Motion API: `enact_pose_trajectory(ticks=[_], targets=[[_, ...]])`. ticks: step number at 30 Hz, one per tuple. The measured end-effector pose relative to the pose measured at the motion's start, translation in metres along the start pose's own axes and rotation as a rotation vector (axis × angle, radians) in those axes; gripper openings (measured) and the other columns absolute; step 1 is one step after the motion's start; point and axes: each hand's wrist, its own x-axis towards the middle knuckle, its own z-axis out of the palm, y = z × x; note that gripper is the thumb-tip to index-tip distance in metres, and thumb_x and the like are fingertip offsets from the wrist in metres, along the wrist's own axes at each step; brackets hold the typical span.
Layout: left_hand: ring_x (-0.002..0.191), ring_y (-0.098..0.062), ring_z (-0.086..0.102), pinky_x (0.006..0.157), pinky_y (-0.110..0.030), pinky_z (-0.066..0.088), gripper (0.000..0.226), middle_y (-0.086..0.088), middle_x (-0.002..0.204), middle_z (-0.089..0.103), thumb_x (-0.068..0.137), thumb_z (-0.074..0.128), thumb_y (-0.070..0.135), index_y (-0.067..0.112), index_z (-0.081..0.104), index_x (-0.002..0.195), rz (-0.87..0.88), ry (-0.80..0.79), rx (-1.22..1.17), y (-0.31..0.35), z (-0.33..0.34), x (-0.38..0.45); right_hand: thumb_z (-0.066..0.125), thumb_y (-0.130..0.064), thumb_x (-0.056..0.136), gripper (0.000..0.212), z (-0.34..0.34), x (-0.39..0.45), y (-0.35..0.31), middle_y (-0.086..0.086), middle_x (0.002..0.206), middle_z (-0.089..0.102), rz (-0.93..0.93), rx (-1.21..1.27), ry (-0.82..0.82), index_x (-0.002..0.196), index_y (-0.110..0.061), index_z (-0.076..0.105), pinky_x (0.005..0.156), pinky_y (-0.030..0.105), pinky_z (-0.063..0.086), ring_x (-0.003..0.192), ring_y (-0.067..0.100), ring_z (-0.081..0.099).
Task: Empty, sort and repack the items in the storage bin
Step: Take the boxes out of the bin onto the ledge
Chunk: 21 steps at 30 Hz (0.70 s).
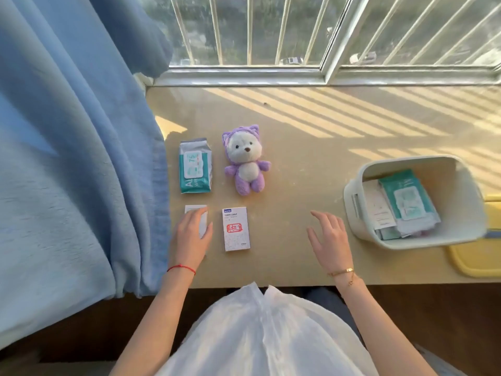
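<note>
A white storage bin stands at the table's right, holding a teal wipes pack and several flat packets. Laid out on the left are a teal wipes pack, a purple plush bear, a white box with a red stamp and a small white box. My left hand lies over the small white box, fingers curled on its far edge. Between the stamped box and the bin, my right hand hovers over the table with fingers spread and holds nothing.
A blue curtain hangs along the table's left edge. A yellow lid or tray lies under and beside the bin at the right. A barred window runs along the far side. Sunlit bare tabletop lies behind the items.
</note>
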Motion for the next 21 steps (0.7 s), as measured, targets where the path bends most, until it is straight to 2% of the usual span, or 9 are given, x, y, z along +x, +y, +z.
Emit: enact_pose_trajectory(ticks=[4, 8, 10, 13, 17, 21], targets=[[0.104, -0.024, 0.059, 0.090, -0.041, 0.049, 0.035, -0.003, 0.110, 0.064, 0.083, 0.066, 0.016, 0.017, 0.060, 0.118, 0.058, 0.047, 0.025, 0.064, 0.017, -0.007, 0.065, -0.017, 0.087, 0.037, -0.050, -0.003, 0.057, 0.007, 0.113, 0.061, -0.003, -0.002, 0.028, 0.122, -0.010, 0.057, 0.096, 0.033, 0.043, 0.108, 0.022, 0.051], [0.104, -0.022, 0.059, 0.083, -0.037, 0.051, 0.036, 0.000, 0.115, 0.064, 0.086, 0.064, 0.019, 0.019, 0.060, 0.122, 0.050, 0.107, 0.022, 0.145, 0.052, -0.020, 0.063, -0.019, 0.088, 0.034, -0.101, 0.000, 0.137, 0.007, 0.115, 0.059, 0.022, 0.029, 0.040, 0.121, -0.011, 0.057, 0.098, 0.036, 0.042, 0.110, 0.021, 0.049], [0.104, -0.021, 0.060, 0.083, -0.036, 0.051, 0.036, 0.000, 0.116, 0.064, 0.087, 0.064, 0.021, 0.020, 0.059, 0.123, 0.051, 0.124, 0.002, 0.186, 0.078, -0.027, 0.064, -0.018, 0.088, 0.035, -0.125, 0.005, 0.182, 0.009, 0.115, 0.059, 0.019, 0.013, 0.033, 0.121, -0.009, 0.056, 0.098, 0.041, 0.044, 0.110, 0.024, 0.049], [0.105, -0.021, 0.060, 0.083, -0.035, 0.051, 0.036, -0.001, 0.117, 0.064, 0.087, 0.065, 0.019, 0.018, 0.060, 0.122, 0.035, 0.156, -0.058, 0.247, 0.116, -0.038, 0.062, -0.020, 0.090, 0.038, -0.151, 0.017, 0.246, 0.012, 0.116, 0.058, 0.037, 0.003, -0.008, 0.124, -0.005, 0.055, 0.097, 0.042, 0.046, 0.109, 0.027, 0.050], [0.108, -0.019, 0.060, 0.087, -0.037, 0.052, 0.036, 0.000, 0.119, 0.063, 0.088, 0.062, 0.021, 0.019, 0.059, 0.124, 0.034, 0.104, -0.097, 0.314, 0.168, -0.045, 0.062, -0.020, 0.090, 0.043, -0.170, 0.031, 0.311, 0.012, 0.121, 0.055, 0.083, 0.008, -0.104, 0.129, -0.007, 0.051, 0.100, 0.034, 0.038, 0.114, 0.026, 0.047], [0.108, -0.018, 0.059, 0.092, -0.033, 0.049, 0.037, -0.001, 0.121, 0.061, 0.090, 0.059, 0.021, 0.018, 0.057, 0.127, -0.020, -0.008, -0.148, 0.363, 0.216, -0.043, 0.063, -0.023, 0.089, 0.052, -0.171, 0.049, 0.348, 0.014, 0.128, 0.051, 0.177, 0.041, -0.208, 0.135, -0.006, 0.045, 0.104, 0.034, 0.036, 0.121, 0.028, 0.046]])
